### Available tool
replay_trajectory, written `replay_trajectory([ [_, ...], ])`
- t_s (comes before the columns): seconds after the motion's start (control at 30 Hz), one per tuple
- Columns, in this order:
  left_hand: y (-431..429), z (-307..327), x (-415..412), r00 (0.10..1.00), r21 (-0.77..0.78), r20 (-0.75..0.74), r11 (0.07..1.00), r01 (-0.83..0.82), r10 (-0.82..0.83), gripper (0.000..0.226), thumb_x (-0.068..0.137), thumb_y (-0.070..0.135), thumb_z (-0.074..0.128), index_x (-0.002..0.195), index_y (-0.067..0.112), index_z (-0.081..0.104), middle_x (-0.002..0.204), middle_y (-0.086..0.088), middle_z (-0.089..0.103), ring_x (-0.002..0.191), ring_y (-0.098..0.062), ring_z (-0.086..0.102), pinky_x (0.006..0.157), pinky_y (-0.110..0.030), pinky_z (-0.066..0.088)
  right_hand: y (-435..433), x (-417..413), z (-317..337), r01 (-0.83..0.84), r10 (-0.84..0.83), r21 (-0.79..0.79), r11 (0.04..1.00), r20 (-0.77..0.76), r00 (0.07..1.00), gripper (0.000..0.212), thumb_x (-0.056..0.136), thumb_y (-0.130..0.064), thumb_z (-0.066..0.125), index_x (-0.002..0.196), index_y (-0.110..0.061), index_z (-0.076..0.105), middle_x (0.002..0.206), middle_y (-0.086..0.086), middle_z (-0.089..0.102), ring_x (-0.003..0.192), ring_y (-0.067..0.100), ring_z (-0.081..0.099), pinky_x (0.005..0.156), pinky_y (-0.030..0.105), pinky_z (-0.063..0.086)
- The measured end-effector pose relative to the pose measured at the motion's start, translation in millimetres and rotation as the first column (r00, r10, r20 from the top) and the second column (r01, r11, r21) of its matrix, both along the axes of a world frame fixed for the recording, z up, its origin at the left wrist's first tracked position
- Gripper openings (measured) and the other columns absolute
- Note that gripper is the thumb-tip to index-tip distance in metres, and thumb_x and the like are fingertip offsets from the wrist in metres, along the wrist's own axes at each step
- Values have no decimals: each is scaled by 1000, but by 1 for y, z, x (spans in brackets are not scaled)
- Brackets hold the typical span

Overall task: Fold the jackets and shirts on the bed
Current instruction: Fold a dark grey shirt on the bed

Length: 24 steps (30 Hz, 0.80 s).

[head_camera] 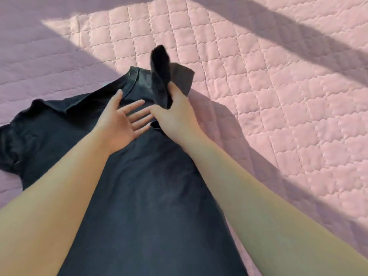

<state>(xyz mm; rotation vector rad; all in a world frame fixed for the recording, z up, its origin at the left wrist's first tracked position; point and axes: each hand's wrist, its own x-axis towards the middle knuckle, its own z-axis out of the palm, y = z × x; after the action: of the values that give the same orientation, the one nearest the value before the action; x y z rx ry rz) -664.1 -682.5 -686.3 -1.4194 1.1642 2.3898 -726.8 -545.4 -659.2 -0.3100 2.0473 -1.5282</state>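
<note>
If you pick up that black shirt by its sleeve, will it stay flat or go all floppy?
Probably floppy: the sleeve gripped in the right hand bends and crumples. The shirt looks thin and likely light, since it creases softly. It probably won't slide much on the quilted bedspread.

**A bedroom at home**

The whole view is filled by a bed (258, 80) covered with a pink quilted bedspread (151, 30), stitched in a grid of scalloped squares. A dark T-shirt (143, 196) lies spread across it. Bright sunlight falls over the quilting in slanted bands, with broad shadows crossing the upper left and the right side.
</note>
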Motion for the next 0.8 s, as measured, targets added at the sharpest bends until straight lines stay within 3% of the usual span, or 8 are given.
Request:
replay_trajectory([
  [0.1, -18, 5, 28, 982, 252, -80, 957, -144, 168, 62, 87, 75, 32, 134, 39, 53, 110, 13, 71, 96, -7, 70, 58, -26, 38, -42, 39, -18, -225, 215, 60, 972, 146, 966, 75, 88, -18, 59, 152, -26, 22, 135, 2, 55, 121, 17, 51, 91, 18, 37],
  [0.13, -22, 5, 38, 979, 336, -113, 934, -124, 170, 62, 82, 79, 34, 132, 47, 52, 109, 22, 69, 87, -1, 70, 55, -33, -3, -51, 52, -30, -347, 314, 114, 931, 234, 920, 80, 90, -24, 60, 154, -24, 14, 140, 4, 51, 127, 20, 48, 96, 22, 36],
  [0.17, -34, 1, 44, 993, 230, -81, 971, -60, 80, 69, 78, 83, 37, 132, 43, 53, 115, 19, 68, 86, -6, 72, 106, -22, 35, -58, 65, -42, -460, 400, 167, 872, 298, 867, 81, 91, -29, 60, 155, -22, 11, 144, 5, 46, 131, 22, 44, 102, 26, 35],
  [0.23, -52, -21, 52, 980, -14, 123, 988, 156, -153, 90, 64, 85, 57, 134, 27, 55, 128, 3, 64, 101, -19, 70, 93, -38, 48, -55, 75, -63, -532, 479, 262, 805, 243, 844, 68, 93, -30, 58, 152, -16, 27, 145, 6, 46, 131, 21, 44, 106, 28, 35],
  [0.33, -61, -54, 58, 948, -297, 241, 914, 276, -208, 53, 71, 49, 79, 115, 24, 65, 113, 2, 71, 100, -17, 68, 87, -36, 52, -39, 66, -83, -315, 337, 295, 902, -23, 941, 30, 91, -17, 54, 120, -17, 63, 119, 1, 64, 107, 14, 59, 93, 22, 42],
  [0.53, -57, -79, 69, 935, -640, 354, 730, 239, 3, 30, 100, 25, 46, 126, 13, 53, 121, 0, 58, 111, -21, 54, 96, -31, 42, -28, -10, -88, -6, 179, 398, 917, -399, 900, 46, 84, 5, 36, 119, -15, 59, 122, 5, 54, 107, 17, 53, 97, 27, 40],
  [0.7, -59, -88, 87, 907, -615, 418, 752, 238, 55, 27, 101, 23, 41, 119, 6, 52, 119, -8, 57, 111, -28, 52, 91, -31, 38, -54, -72, -87, -149, 558, 722, 676, -370, 742, 70, 82, 8, 40, 139, -34, 43, 131, 11, 35, 115, 33, 40, 101, 40, 38],
  [0.8, -66, -91, 90, 907, -618, 418, 745, 249, 44, 27, 102, 23, 39, 115, 3, 50, 117, -14, 56, 114, -32, 51, 94, -35, 40, -74, -86, -92, -197, 675, 832, 518, -256, 692, 41, 92, -12, 53, 129, -30, 52, 131, 12, 32, 120, 31, 33, 104, 42, 35],
])
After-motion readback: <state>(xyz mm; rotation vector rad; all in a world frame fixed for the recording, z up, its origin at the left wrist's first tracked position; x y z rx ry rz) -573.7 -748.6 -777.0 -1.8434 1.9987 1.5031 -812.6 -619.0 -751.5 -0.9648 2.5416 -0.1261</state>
